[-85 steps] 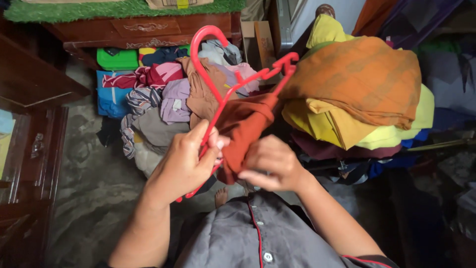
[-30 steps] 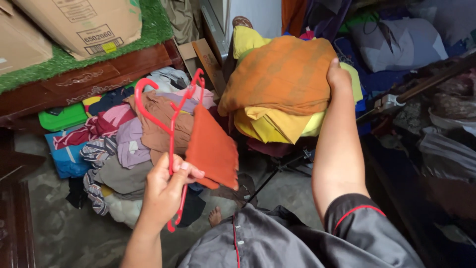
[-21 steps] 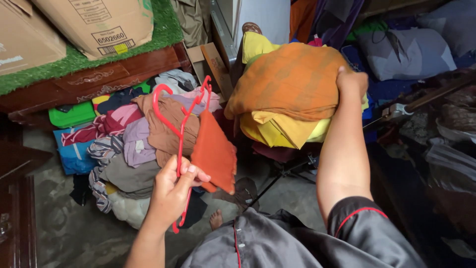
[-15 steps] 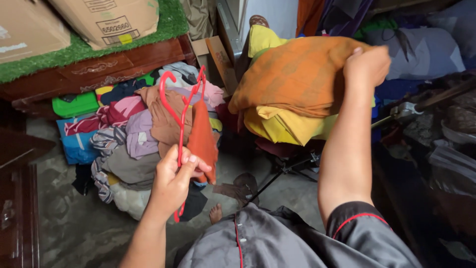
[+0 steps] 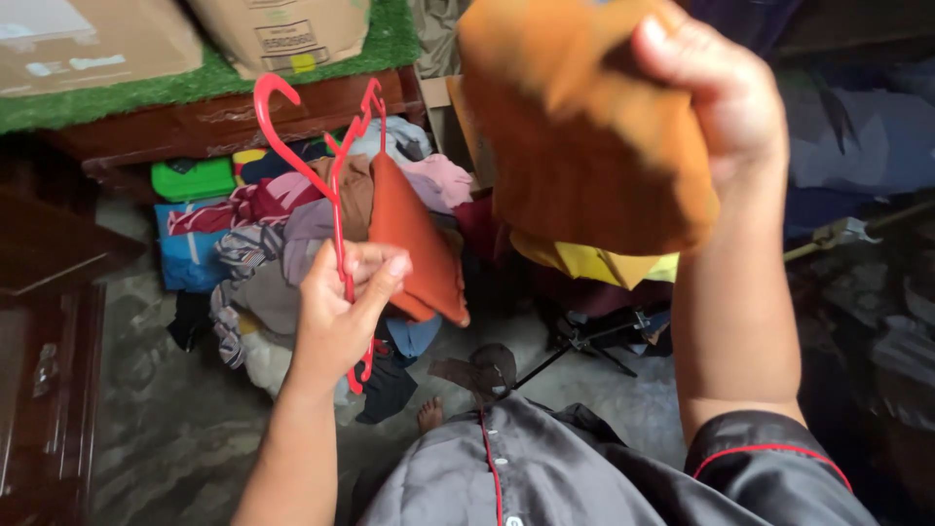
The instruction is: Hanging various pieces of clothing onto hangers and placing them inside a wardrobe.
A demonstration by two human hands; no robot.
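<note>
My left hand point(image 5: 343, 312) grips a red plastic hanger point(image 5: 326, 175) by its lower part, hook upward. A small rust-orange cloth point(image 5: 414, 244) hangs folded over the hanger, just right of my fingers. My right hand point(image 5: 716, 93) is raised high and clutches a large orange fabric point(image 5: 575, 136), lifted close to the camera and a little blurred. Under it, yellow folded cloth point(image 5: 599, 263) shows on the stack.
A heap of mixed clothes point(image 5: 282, 244) lies on the floor ahead. Behind it stands a dark wooden cabinet point(image 5: 224, 122) topped with green turf and cardboard boxes point(image 5: 282, 34). A metal stand point(image 5: 594, 341) is below the stack; my bare foot point(image 5: 431, 414) shows.
My right hand left the hanger, reached to the stack at the right, and has lifted the large orange fabric up toward the camera. The left hand kept the hanger, raising it slightly.
</note>
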